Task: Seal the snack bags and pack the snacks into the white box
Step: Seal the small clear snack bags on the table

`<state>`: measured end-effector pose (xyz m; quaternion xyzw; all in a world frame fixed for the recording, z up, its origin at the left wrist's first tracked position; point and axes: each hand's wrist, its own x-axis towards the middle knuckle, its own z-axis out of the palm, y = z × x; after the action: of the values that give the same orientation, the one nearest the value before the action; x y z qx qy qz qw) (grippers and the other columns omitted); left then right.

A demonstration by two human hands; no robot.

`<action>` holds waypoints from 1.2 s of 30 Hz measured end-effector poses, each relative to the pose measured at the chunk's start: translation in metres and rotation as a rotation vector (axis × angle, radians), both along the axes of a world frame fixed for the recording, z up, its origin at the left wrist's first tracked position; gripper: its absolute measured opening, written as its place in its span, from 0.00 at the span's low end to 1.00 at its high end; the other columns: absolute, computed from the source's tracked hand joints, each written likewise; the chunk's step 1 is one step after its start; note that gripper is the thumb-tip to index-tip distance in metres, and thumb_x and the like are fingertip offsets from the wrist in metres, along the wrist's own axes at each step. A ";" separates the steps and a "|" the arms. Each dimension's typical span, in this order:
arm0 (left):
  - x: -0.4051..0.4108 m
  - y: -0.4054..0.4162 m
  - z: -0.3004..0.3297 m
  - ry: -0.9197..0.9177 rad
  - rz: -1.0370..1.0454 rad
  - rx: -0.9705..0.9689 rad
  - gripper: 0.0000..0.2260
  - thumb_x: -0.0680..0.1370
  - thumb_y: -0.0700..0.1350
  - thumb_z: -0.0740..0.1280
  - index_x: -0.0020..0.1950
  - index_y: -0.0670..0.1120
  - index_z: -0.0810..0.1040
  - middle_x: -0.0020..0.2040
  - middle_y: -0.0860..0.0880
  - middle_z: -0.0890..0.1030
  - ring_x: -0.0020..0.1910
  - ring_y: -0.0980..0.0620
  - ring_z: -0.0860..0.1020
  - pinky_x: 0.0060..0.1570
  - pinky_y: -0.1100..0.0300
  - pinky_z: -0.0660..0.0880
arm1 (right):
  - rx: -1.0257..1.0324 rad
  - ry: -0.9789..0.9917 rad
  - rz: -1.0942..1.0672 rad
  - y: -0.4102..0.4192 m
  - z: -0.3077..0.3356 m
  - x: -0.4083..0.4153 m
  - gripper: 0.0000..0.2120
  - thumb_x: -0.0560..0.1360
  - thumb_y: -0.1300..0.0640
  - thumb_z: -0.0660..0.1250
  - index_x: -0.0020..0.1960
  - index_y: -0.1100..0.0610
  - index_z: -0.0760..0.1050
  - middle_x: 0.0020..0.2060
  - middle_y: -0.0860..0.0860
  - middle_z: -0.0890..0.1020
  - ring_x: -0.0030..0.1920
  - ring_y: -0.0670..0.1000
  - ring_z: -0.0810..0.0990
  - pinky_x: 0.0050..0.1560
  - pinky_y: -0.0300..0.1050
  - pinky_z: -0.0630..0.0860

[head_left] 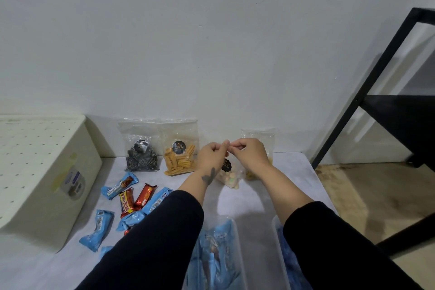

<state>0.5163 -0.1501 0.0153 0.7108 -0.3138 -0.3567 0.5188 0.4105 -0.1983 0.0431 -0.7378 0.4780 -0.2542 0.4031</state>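
Note:
My left hand (211,154) and my right hand (250,152) pinch the top edge of a clear snack bag (229,175) holding pale round snacks, with a dark round label. The bag stands on the table between my wrists. Behind my right hand another clear bag (257,135) leans on the wall. To the left stand a bag of black spiral sweets (141,155) and a bag of orange sticks (180,155). The white box (42,172), with a dotted lid on it, sits at the far left.
Several blue and red wrapped bars (131,200) lie scattered left of my left arm. Two clear tubs (219,254) with blue packets stand at the near edge. A black metal shelf frame (376,101) rises at the right, past the table's edge.

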 end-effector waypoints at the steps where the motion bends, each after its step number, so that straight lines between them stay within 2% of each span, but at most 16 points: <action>1: -0.001 0.000 0.000 0.029 0.012 -0.017 0.12 0.79 0.51 0.63 0.38 0.48 0.77 0.38 0.51 0.80 0.39 0.51 0.77 0.43 0.56 0.75 | 0.012 0.004 0.009 0.001 0.000 -0.001 0.07 0.75 0.55 0.68 0.46 0.58 0.83 0.40 0.48 0.83 0.36 0.37 0.76 0.34 0.26 0.69; 4: -0.002 0.002 0.001 0.093 0.025 -0.056 0.10 0.79 0.45 0.63 0.38 0.47 0.77 0.37 0.51 0.80 0.34 0.54 0.75 0.37 0.61 0.72 | 0.040 0.027 -0.010 0.000 0.001 -0.003 0.08 0.75 0.57 0.66 0.46 0.58 0.84 0.41 0.52 0.84 0.36 0.47 0.78 0.45 0.42 0.77; 6: -0.003 0.004 0.000 0.094 0.003 -0.069 0.11 0.80 0.44 0.63 0.38 0.47 0.76 0.36 0.50 0.80 0.34 0.55 0.75 0.37 0.61 0.72 | 0.042 0.048 -0.052 -0.002 0.001 -0.003 0.08 0.73 0.58 0.66 0.42 0.59 0.84 0.37 0.53 0.84 0.39 0.53 0.80 0.50 0.49 0.78; 8: -0.005 0.005 0.002 0.079 -0.006 -0.076 0.11 0.80 0.43 0.63 0.38 0.46 0.76 0.35 0.49 0.79 0.33 0.55 0.75 0.37 0.62 0.72 | 0.033 0.099 -0.080 -0.004 0.002 -0.003 0.09 0.73 0.59 0.66 0.39 0.59 0.83 0.34 0.52 0.82 0.40 0.54 0.80 0.47 0.47 0.77; 11: -0.008 0.005 0.004 0.069 0.026 -0.080 0.10 0.79 0.42 0.63 0.39 0.45 0.77 0.35 0.49 0.80 0.34 0.55 0.76 0.40 0.59 0.74 | 0.001 0.142 -0.101 -0.002 0.002 0.000 0.10 0.74 0.59 0.64 0.37 0.56 0.81 0.35 0.50 0.81 0.41 0.52 0.79 0.42 0.41 0.71; 15: -0.002 0.006 -0.001 0.059 0.103 -0.063 0.10 0.79 0.45 0.63 0.40 0.45 0.78 0.36 0.49 0.81 0.39 0.51 0.79 0.46 0.53 0.78 | 0.049 0.106 -0.024 -0.001 0.001 0.001 0.05 0.72 0.53 0.69 0.46 0.53 0.81 0.42 0.48 0.82 0.46 0.49 0.80 0.45 0.42 0.73; 17: 0.001 0.007 -0.004 -0.002 0.147 -0.086 0.11 0.79 0.47 0.62 0.43 0.43 0.79 0.38 0.48 0.81 0.41 0.50 0.80 0.47 0.54 0.76 | 0.061 0.119 -0.007 -0.003 -0.004 -0.003 0.06 0.72 0.56 0.70 0.49 0.52 0.80 0.40 0.45 0.79 0.45 0.48 0.77 0.46 0.40 0.71; 19: 0.006 0.010 -0.009 -0.089 0.198 -0.065 0.09 0.79 0.48 0.61 0.47 0.44 0.76 0.43 0.48 0.80 0.44 0.49 0.78 0.46 0.56 0.74 | 0.053 0.076 -0.050 -0.007 -0.011 -0.004 0.08 0.72 0.65 0.67 0.45 0.54 0.80 0.40 0.44 0.81 0.45 0.48 0.79 0.45 0.42 0.75; 21: 0.011 0.014 -0.016 -0.120 0.234 -0.007 0.06 0.77 0.43 0.62 0.52 0.44 0.70 0.49 0.46 0.76 0.48 0.47 0.76 0.48 0.55 0.72 | 0.054 0.024 -0.104 -0.011 -0.016 -0.002 0.11 0.73 0.67 0.65 0.41 0.53 0.79 0.42 0.48 0.85 0.43 0.49 0.81 0.47 0.46 0.80; 24: 0.018 0.018 -0.029 -0.115 0.172 0.063 0.17 0.74 0.36 0.63 0.62 0.43 0.65 0.57 0.45 0.73 0.55 0.47 0.73 0.55 0.54 0.72 | 0.051 -0.020 -0.132 -0.016 -0.021 0.008 0.13 0.73 0.67 0.65 0.37 0.50 0.77 0.41 0.49 0.84 0.40 0.50 0.79 0.49 0.50 0.80; 26: 0.016 0.017 -0.030 -0.019 0.112 0.068 0.19 0.76 0.33 0.60 0.66 0.43 0.62 0.57 0.44 0.71 0.54 0.47 0.73 0.51 0.58 0.74 | 0.043 -0.055 -0.154 -0.020 -0.025 0.015 0.15 0.73 0.67 0.65 0.35 0.48 0.75 0.43 0.51 0.84 0.42 0.53 0.80 0.50 0.51 0.80; 28: 0.014 0.011 -0.029 -0.013 0.110 0.050 0.19 0.78 0.34 0.58 0.67 0.45 0.61 0.58 0.43 0.72 0.53 0.47 0.74 0.49 0.57 0.75 | 0.041 -0.069 -0.184 -0.025 -0.027 0.022 0.11 0.73 0.66 0.65 0.39 0.52 0.78 0.44 0.53 0.83 0.46 0.55 0.81 0.50 0.47 0.78; 30: 0.015 0.003 -0.029 -0.036 0.122 0.032 0.20 0.78 0.35 0.58 0.68 0.46 0.60 0.59 0.42 0.73 0.55 0.45 0.76 0.54 0.53 0.76 | 0.026 -0.065 -0.229 -0.029 -0.027 0.028 0.07 0.73 0.66 0.64 0.47 0.58 0.80 0.41 0.52 0.80 0.45 0.54 0.80 0.47 0.41 0.73; 31: 0.016 -0.001 -0.027 -0.042 0.120 0.033 0.21 0.78 0.35 0.58 0.69 0.45 0.59 0.60 0.42 0.73 0.56 0.45 0.75 0.54 0.54 0.75 | 0.019 -0.070 -0.246 -0.031 -0.027 0.030 0.08 0.73 0.65 0.64 0.50 0.59 0.78 0.38 0.51 0.79 0.44 0.53 0.79 0.45 0.40 0.71; 33: 0.019 -0.009 -0.025 -0.061 0.115 0.059 0.23 0.78 0.35 0.59 0.72 0.44 0.59 0.64 0.43 0.71 0.60 0.46 0.74 0.58 0.55 0.73 | 0.026 -0.089 -0.269 -0.036 -0.025 0.034 0.09 0.73 0.66 0.65 0.52 0.60 0.75 0.36 0.52 0.78 0.42 0.52 0.77 0.44 0.40 0.70; 36: 0.025 -0.015 -0.023 -0.071 0.098 0.091 0.25 0.77 0.37 0.60 0.73 0.42 0.58 0.68 0.43 0.69 0.67 0.45 0.70 0.68 0.50 0.69 | 0.073 -0.097 -0.293 -0.041 -0.025 0.034 0.10 0.73 0.65 0.66 0.52 0.56 0.69 0.42 0.56 0.80 0.42 0.56 0.79 0.46 0.45 0.76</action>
<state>0.5408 -0.1649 -0.0082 0.7601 -0.2803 -0.3195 0.4915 0.4445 -0.2397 0.0178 -0.6319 0.5695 -0.3282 0.4106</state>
